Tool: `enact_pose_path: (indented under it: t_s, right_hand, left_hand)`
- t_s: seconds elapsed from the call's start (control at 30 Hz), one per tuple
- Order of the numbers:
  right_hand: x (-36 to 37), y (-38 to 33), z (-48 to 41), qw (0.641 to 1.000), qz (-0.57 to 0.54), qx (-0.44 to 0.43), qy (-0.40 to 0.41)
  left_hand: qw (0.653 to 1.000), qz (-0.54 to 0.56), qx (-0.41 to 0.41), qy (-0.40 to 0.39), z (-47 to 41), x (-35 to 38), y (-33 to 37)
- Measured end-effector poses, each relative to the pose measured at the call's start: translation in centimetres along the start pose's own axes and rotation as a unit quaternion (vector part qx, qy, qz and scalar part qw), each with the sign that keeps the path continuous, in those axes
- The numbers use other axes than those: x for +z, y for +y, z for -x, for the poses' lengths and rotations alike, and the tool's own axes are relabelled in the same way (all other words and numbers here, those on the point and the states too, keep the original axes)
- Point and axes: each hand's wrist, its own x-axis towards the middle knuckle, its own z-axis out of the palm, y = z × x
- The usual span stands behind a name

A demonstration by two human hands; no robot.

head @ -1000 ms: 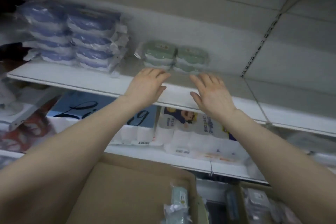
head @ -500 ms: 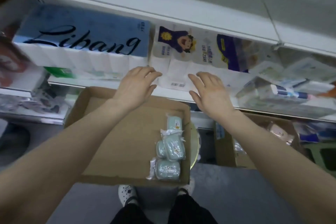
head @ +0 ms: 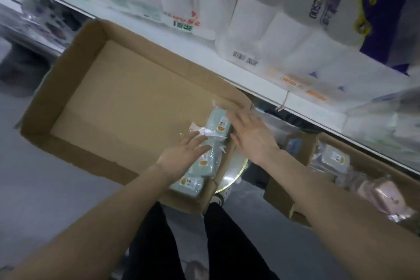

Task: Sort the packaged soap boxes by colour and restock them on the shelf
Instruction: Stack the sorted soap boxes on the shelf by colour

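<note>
Soap boxes (head: 204,166), green, film-wrapped: I count three, lined up against the right wall of the cardboard tray (head: 68,70), in its near-right corner. The row runs along that wall, from the person's legs out toward the shelf (head: 306,103). Each pack's long side looks to follow the same line, though blur makes that a soft call. Left hand (head: 184,154) is nearer, with fingers straight and fanned over the middle pack (head: 209,161), holding nothing. Can't tell whether it's touching or hovering. Right hand (head: 252,138) is also wide, palm down, motion-blurred and empty. It sits over the tray's right wall, just beside the far pack (head: 219,121). Near pack (head: 188,185) lies just right of the left wrist, untouched. My read: this is the grab step, nothing lifted yet. The packs sit between the two hands, so closing in from both sides across the short axis is the natural pick, but the wall crowds the right-hand side. The shelf above carries toilet-roll packs (head: 261,36). Second carton (head: 279,191), off to the right, holds pink packs (head: 384,195), well apart from the green ones.
</note>
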Motion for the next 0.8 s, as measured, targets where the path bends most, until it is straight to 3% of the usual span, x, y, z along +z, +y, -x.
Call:
enact_pose_path:
  t_s: [0.07, 0.13, 0.27, 0.4, 0.5, 0.67, 0.8]
  right_hand:
    - [2.2, 0.8, -0.9, 1.000, -0.007, -0.012, -0.010]
    - [4.2, 1.5, -1.9, 0.999, -0.018, -0.021, -0.026]
    - [6.9, 1.6, -3.2, 0.997, -0.048, -0.007, -0.057]
    - [8.1, 0.9, -4.7, 0.986, -0.111, 0.060, -0.105]
    - [8.8, 0.5, -5.6, 0.981, -0.119, 0.092, -0.120]
    - [9.6, -0.6, -7.3, 0.973, -0.115, 0.158, -0.120]
    - [10.6, -2.6, -9.6, 0.952, -0.087, 0.235, -0.177]
  left_hand:
    - [0.990, -0.099, 0.055, -0.085, -1.6, 1.8, 1.2]
    - [0.973, -0.182, 0.082, -0.119, -2.9, 3.5, 1.5]
    - [0.948, -0.277, 0.100, -0.125, -4.4, 4.9, 0.4]
    - [0.945, -0.293, 0.107, -0.102, -5.1, 4.6, -1.2]
    - [0.962, -0.254, 0.084, -0.061, -5.0, 4.5, -3.2]
    - [0.991, -0.116, -0.031, 0.057, -3.8, 3.8, -9.3]
    - [0.971, 0.024, -0.198, 0.132, -3.1, 3.3, -14.2]
